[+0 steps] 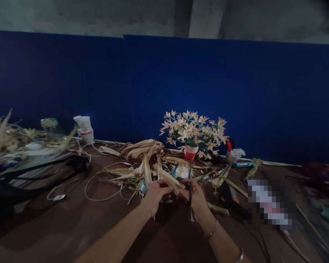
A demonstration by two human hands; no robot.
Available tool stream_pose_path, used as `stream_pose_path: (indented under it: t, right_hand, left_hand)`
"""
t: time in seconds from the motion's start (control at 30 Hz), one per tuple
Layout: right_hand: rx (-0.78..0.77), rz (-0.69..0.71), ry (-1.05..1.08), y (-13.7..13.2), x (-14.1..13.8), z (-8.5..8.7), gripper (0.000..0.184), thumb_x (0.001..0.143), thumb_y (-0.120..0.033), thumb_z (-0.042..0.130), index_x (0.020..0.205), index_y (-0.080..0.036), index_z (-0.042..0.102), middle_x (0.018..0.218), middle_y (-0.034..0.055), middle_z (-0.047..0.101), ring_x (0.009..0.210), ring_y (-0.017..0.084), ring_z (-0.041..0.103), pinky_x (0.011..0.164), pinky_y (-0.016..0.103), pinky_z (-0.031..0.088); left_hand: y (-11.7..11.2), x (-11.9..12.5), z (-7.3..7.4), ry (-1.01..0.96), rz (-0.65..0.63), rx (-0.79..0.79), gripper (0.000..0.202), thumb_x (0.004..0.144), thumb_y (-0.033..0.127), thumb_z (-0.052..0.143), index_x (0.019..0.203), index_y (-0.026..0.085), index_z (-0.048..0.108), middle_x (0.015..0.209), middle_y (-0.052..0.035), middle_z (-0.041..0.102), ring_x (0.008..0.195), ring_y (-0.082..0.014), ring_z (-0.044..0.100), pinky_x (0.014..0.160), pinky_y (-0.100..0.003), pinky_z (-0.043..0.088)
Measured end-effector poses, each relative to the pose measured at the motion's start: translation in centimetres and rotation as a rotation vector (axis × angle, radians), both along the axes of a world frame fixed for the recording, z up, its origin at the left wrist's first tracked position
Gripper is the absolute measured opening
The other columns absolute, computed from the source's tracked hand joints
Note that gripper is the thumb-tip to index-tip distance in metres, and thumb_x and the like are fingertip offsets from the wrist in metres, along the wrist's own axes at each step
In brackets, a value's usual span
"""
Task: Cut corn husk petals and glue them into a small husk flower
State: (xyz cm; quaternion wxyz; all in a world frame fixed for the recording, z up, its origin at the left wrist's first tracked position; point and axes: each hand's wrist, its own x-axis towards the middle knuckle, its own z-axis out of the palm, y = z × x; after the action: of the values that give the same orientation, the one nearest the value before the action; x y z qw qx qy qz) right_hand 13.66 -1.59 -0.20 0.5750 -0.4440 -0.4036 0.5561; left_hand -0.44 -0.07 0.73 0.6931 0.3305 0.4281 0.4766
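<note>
My left hand (155, 197) is closed, pinching a pale strip of dried corn husk (169, 179) between thumb and fingers. My right hand (197, 201) is closed around dark scissors (189, 188), whose blades point up and away from me. Its fingertips also reach the near end of the husk strip. Just beyond both hands lies a loose heap of dried husks (145, 170). A small white roll (181, 171) sits behind the scissors. Farther back stands a red and white cup (190, 152) filled with cream husk flowers (190, 128) on green stems.
A black glue gun (227, 195) lies right of my right hand, near a turquoise tube (242, 164). White cables (98, 199) loop across the brown table (57, 233) at left. A black bag strap (44, 170) and more husks (16, 138) lie far left. A blue partition (98, 80) stands behind.
</note>
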Motion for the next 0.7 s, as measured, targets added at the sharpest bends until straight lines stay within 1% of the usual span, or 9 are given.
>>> stream_pose_path:
  t: [0.07,0.17,0.23,0.3,0.4,0.5,0.6,0.67,0.7]
  right_hand:
    - [-0.010,0.015,-0.011,-0.2,0.0,0.3,0.048,0.047,-0.032,0.078,0.082,-0.018,0.048,0.057,-0.0054,0.051,0.044,0.007,0.043,0.041,0.019,0.033]
    - [-0.018,0.016,-0.037,-0.4,-0.1,0.6,0.046,0.047,-0.034,0.078,0.080,-0.018,0.049,0.057,-0.0055,0.050,0.043,0.007,0.040,0.041,0.019,0.031]
    - [-0.008,0.014,-0.051,-0.4,-0.1,0.6,0.045,0.048,-0.034,0.077,0.080,-0.019,0.049,0.055,-0.0064,0.048,0.043,0.006,0.038,0.040,0.018,0.029]
    - [0.004,0.022,-0.056,-0.3,0.0,0.5,0.044,0.050,-0.033,0.076,0.081,-0.018,0.049,0.054,-0.0069,0.047,0.043,0.005,0.037,0.040,0.018,0.028]
    - [0.013,0.033,-0.058,-0.2,0.1,0.1,0.046,0.050,-0.033,0.076,0.084,-0.018,0.049,0.057,-0.0059,0.048,0.044,0.006,0.039,0.041,0.018,0.029]
    - [0.019,0.037,-0.061,-0.2,-0.1,0.0,0.048,0.050,-0.036,0.076,0.085,-0.018,0.049,0.060,-0.0048,0.051,0.047,0.008,0.044,0.045,0.019,0.034]
    - [0.024,0.054,-0.075,-0.1,0.0,0.1,0.048,0.051,-0.039,0.075,0.085,-0.018,0.049,0.059,-0.0052,0.052,0.047,0.008,0.046,0.045,0.019,0.036]
    - [0.012,0.109,-0.128,-0.1,0.3,0.2,0.045,0.054,-0.041,0.073,0.083,-0.017,0.050,0.057,-0.0050,0.052,0.047,0.008,0.047,0.044,0.019,0.035]
    - [-0.009,0.165,-0.171,-0.2,0.6,0.3,0.043,0.055,-0.043,0.072,0.082,-0.016,0.050,0.055,-0.0046,0.053,0.046,0.008,0.047,0.044,0.019,0.035]
  left_hand:
    - [0.1,-0.1,0.1,-0.048,0.037,-0.051,0.015,0.051,0.002,0.068,0.062,0.012,0.065,0.059,-0.0014,0.066,0.051,-0.0079,0.057,0.051,-0.016,0.044]
    - [0.3,-0.1,0.2,-0.101,0.057,-0.087,0.015,0.050,-0.002,0.064,0.056,0.012,0.062,0.054,0.0005,0.063,0.052,-0.0072,0.057,0.057,-0.016,0.047]
    - [0.2,-0.1,0.3,-0.112,0.025,-0.060,0.014,0.051,0.001,0.066,0.059,0.012,0.063,0.057,-0.0008,0.064,0.053,-0.0085,0.058,0.059,-0.018,0.048]
    - [0.1,-0.1,0.4,-0.091,-0.013,-0.022,0.015,0.052,0.007,0.070,0.065,0.011,0.065,0.061,-0.0025,0.066,0.054,-0.0101,0.059,0.058,-0.020,0.048]
    - [-0.2,0.0,0.7,0.033,-0.038,0.034,0.022,0.053,0.021,0.074,0.072,0.012,0.066,0.063,-0.0028,0.067,0.053,-0.0120,0.059,0.053,-0.021,0.047]
    - [-0.3,0.1,0.9,0.137,0.028,0.092,0.024,0.054,0.028,0.074,0.071,0.013,0.066,0.059,-0.0009,0.065,0.051,-0.0113,0.057,0.051,-0.021,0.046]
    - [0.0,-0.1,0.8,0.171,0.115,0.145,0.026,0.053,0.031,0.074,0.068,0.012,0.065,0.056,0.0007,0.062,0.048,-0.0099,0.054,0.048,-0.020,0.045]
    - [0.5,-0.6,0.8,0.165,0.171,0.165,0.027,0.054,0.032,0.074,0.068,0.012,0.064,0.056,0.0008,0.061,0.048,-0.0096,0.053,0.048,-0.020,0.045]
    - [0.7,-0.8,0.8,0.153,0.203,0.177,0.027,0.054,0.033,0.074,0.068,0.012,0.064,0.056,0.0008,0.061,0.049,-0.0095,0.053,0.049,-0.020,0.046]
